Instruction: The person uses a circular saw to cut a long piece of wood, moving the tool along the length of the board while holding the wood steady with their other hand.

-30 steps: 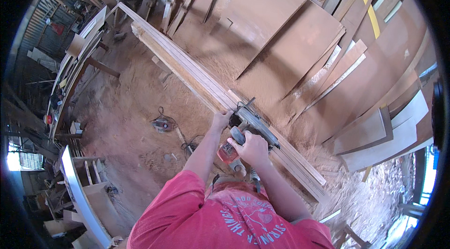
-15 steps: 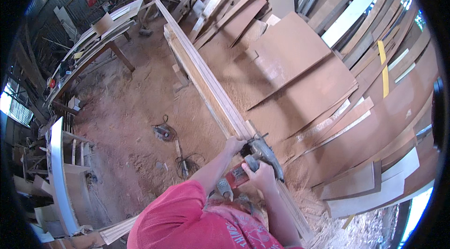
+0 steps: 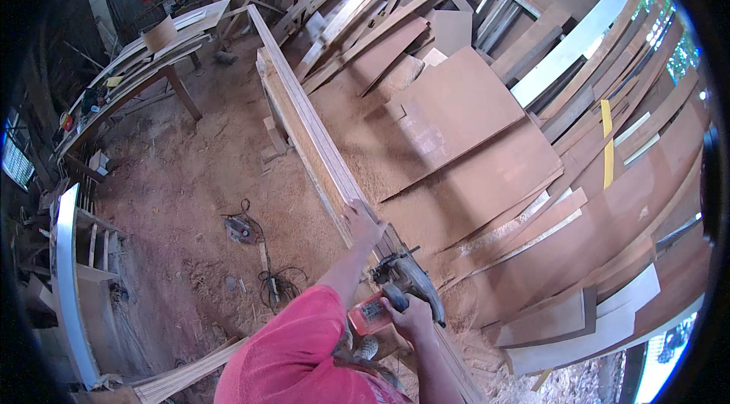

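In the upper right of the frame, we see leaning sheets (image 3: 464, 104). Our boards (image 3: 322, 130) stretch from the upper left to the lower centre. On them, at lower centre, sits our saw (image 3: 417, 282). Our right hand (image 3: 415, 320) wraps its fingers around the saw's handle. Near mid-frame, our left hand (image 3: 365, 224) lies on the boards, fingers extended.

The saw (image 3: 417, 282) is grey and black with a red block (image 3: 369, 317); the long boards (image 3: 316, 133) are pale brown, striped lengthwise in darker lines. The shirt (image 3: 285, 339) is pinkish red, the strip (image 3: 607, 145) at right yellow, the floor (image 3: 171, 183) reddish brown.
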`<action>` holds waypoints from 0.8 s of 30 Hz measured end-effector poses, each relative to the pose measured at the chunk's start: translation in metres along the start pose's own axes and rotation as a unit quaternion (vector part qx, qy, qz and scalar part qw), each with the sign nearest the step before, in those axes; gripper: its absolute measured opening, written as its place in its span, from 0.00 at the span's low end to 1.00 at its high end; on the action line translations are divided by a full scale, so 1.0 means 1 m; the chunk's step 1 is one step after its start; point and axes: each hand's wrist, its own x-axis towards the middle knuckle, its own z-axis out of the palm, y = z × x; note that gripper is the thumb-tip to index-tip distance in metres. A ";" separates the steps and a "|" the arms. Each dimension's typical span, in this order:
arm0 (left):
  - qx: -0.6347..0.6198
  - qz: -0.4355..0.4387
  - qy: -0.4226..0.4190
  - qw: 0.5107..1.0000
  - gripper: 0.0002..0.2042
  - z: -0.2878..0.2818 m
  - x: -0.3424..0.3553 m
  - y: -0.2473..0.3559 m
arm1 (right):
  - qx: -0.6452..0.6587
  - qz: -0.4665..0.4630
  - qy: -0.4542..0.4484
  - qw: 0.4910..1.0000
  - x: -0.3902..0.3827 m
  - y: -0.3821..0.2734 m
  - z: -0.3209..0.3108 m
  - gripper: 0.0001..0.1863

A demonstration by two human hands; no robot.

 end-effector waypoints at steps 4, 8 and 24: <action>-0.009 0.003 -0.009 1.000 0.66 0.003 -0.023 0.002 | -0.021 0.000 0.009 1.000 -0.017 0.016 0.000 0.30; -0.003 -0.004 -0.038 0.999 0.65 0.012 -0.047 0.004 | -0.021 0.022 -0.004 1.000 -0.040 0.026 -0.006 0.29; -0.011 0.030 0.012 0.999 0.63 0.033 -0.004 -0.009 | 0.006 0.016 -0.010 1.000 -0.005 0.001 -0.010 0.31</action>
